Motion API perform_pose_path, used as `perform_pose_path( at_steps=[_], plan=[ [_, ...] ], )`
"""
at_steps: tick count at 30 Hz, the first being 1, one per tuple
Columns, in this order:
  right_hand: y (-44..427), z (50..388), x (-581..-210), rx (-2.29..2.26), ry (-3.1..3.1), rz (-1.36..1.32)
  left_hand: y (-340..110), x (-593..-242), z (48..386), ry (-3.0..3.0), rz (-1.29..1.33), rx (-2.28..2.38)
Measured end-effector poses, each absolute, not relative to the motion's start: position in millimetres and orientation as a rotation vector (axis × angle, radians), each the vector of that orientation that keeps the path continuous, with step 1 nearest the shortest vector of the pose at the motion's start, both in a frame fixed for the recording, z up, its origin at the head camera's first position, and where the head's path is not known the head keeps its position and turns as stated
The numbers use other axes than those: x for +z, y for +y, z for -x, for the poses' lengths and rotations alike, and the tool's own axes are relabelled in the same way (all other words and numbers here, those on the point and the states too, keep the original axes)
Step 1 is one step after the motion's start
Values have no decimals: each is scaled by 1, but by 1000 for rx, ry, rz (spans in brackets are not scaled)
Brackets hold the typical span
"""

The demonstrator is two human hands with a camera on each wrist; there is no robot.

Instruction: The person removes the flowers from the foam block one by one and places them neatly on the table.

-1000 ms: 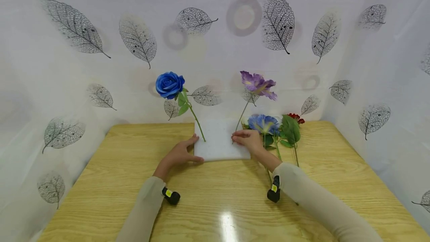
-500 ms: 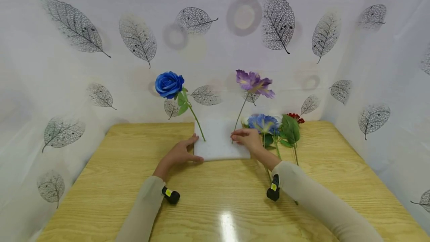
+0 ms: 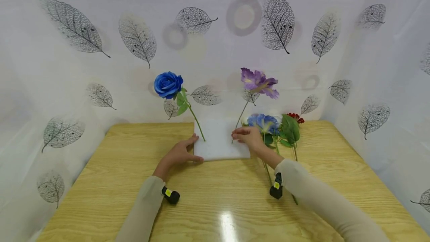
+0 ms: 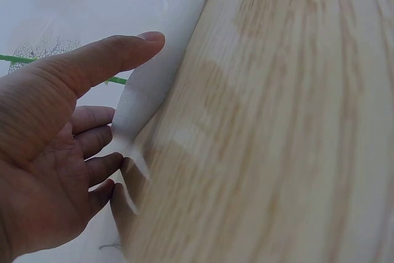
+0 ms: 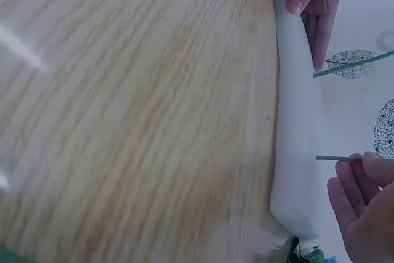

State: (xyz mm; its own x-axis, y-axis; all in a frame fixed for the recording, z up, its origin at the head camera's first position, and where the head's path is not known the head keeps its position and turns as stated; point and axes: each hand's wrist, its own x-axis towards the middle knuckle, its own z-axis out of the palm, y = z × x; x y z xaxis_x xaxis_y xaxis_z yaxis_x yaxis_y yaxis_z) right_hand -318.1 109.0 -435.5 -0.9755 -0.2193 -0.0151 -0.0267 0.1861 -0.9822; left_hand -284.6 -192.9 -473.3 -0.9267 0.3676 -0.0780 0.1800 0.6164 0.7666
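A white foam block (image 3: 218, 150) lies on the table, a blue rose (image 3: 168, 85) standing in its left part and leaning left. The left hand (image 3: 179, 154) rests at the block's left edge; in the left wrist view that hand (image 4: 55, 133) has its thumb over the front side and its fingers at the end. Above the block's right part, the right hand (image 3: 250, 139) pinches the stem of a purple flower (image 3: 259, 82), which leans right. The right wrist view shows the stem's lower end (image 5: 332, 157) at the foam, with the right hand (image 5: 369, 207) holding it between thumb and fingers.
Right of the block lie a light blue flower (image 3: 263, 123), a red flower (image 3: 295, 117) and green leaves (image 3: 290, 129), their stems passing under the right forearm. The wooden table (image 3: 208, 197) stands before a leaf-patterned curtain (image 3: 215, 59).
The purple flower's head swung a little left, then back right, with the right hand still pinching its stem. The right wrist has shifted slightly right. The left hand stays in place.
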Motion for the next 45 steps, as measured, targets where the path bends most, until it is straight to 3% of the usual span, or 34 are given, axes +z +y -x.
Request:
perform_pose_path(
  at_steps=[21,45],
  plan=[
    [143,310,-423,-1697,2441,493,-194,-475,287,2631,-456,1171],
    [192,301,-407,-1478,2539,534,-194,-476,287,2621,-482,1189]
  ],
)
